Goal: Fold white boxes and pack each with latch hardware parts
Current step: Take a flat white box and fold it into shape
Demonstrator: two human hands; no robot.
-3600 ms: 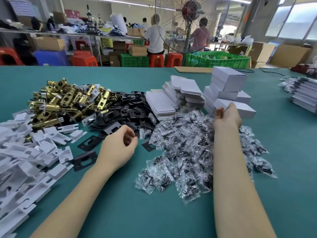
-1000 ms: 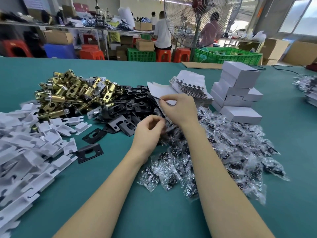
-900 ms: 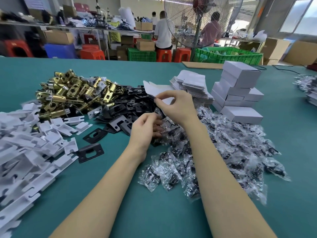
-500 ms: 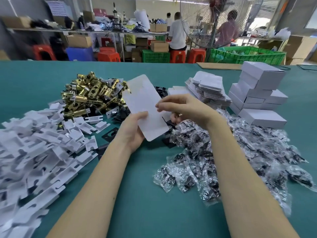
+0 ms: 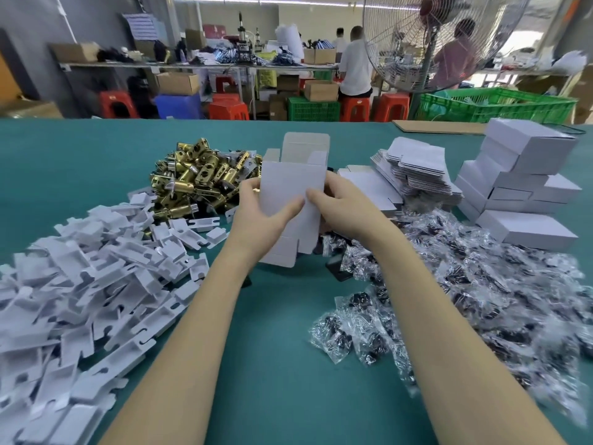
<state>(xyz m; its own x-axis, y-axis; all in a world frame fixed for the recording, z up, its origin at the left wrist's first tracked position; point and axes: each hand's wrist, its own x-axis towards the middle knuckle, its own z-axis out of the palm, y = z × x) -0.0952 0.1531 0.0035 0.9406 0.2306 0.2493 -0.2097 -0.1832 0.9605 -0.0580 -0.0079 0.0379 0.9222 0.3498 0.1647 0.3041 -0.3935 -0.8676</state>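
Both hands hold one white box [image 5: 290, 181] upright above the green table, squared into a tube with its top flaps standing open. My left hand [image 5: 256, 216] grips its left side, thumb on the front panel. My right hand [image 5: 340, 208] grips the right side, thumb on the front. Brass latch bolts [image 5: 195, 178] lie heaped behind to the left. White card inserts [image 5: 86, 277] spread across the left. Bagged screws [image 5: 465, 293] cover the right. Flat box blanks [image 5: 414, 168] are stacked behind my right hand. The black plates are mostly hidden behind the box and hands.
Closed white boxes [image 5: 519, 181] are stacked at the far right. A green crate [image 5: 494, 107] and a standing fan [image 5: 430, 43] stand beyond the table edge. People work at benches in the background. Bare green table [image 5: 272, 364] lies between my forearms.
My right hand picked a flat blank off the stack and brought it over. Both hands then opened it from flat into an upright box shape.
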